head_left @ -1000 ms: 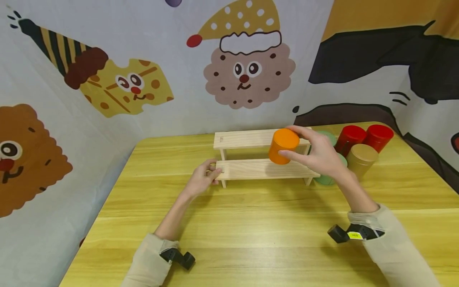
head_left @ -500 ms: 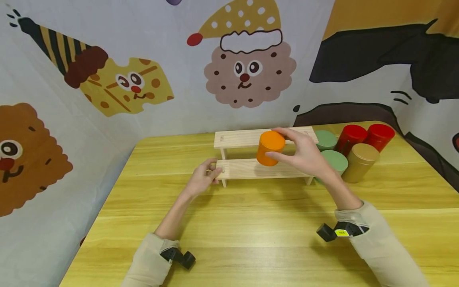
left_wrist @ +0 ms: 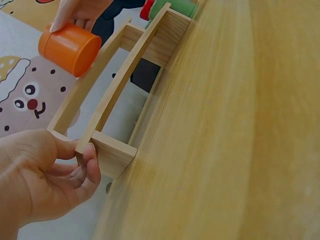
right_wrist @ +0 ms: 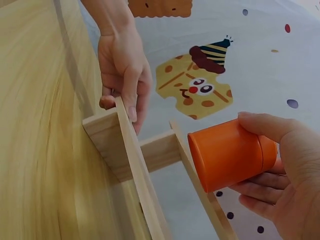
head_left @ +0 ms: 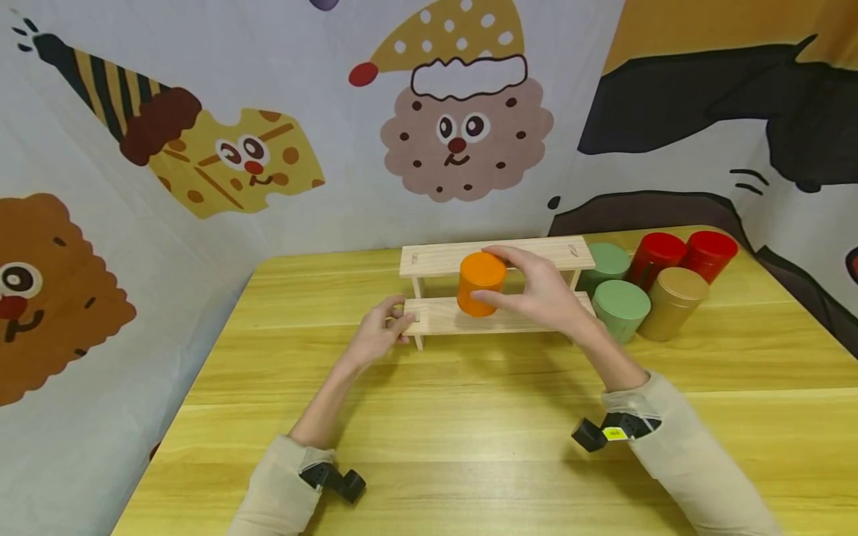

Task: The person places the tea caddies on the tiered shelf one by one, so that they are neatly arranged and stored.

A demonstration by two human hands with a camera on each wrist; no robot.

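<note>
A two-tier wooden rack [head_left: 439,318] stands on the table in the head view. At the left end of its lower board, my left hand [head_left: 372,335] pinches the wood between thumb and fingers; the left wrist view shows this grip on the board [left_wrist: 116,82] closely. My right hand [head_left: 544,296] holds an orange canister [head_left: 481,286] upright by its sides. Both wrist views show the canister [right_wrist: 227,156] in the air above the lower board, beside the upper one. Part of the canister's right side is hidden by the right hand.
Just right of the rack stand two green canisters [head_left: 622,304], two red canisters [head_left: 660,259] and a gold canister [head_left: 674,304], close together. The wood-grain table [head_left: 429,432] stretches toward the person. A cartoon-printed cloth [head_left: 335,89] hangs behind it.
My right hand has carried the orange canister leftward along the rack and slightly lower, uncovering the green canisters. The left hand keeps its place on the rack.
</note>
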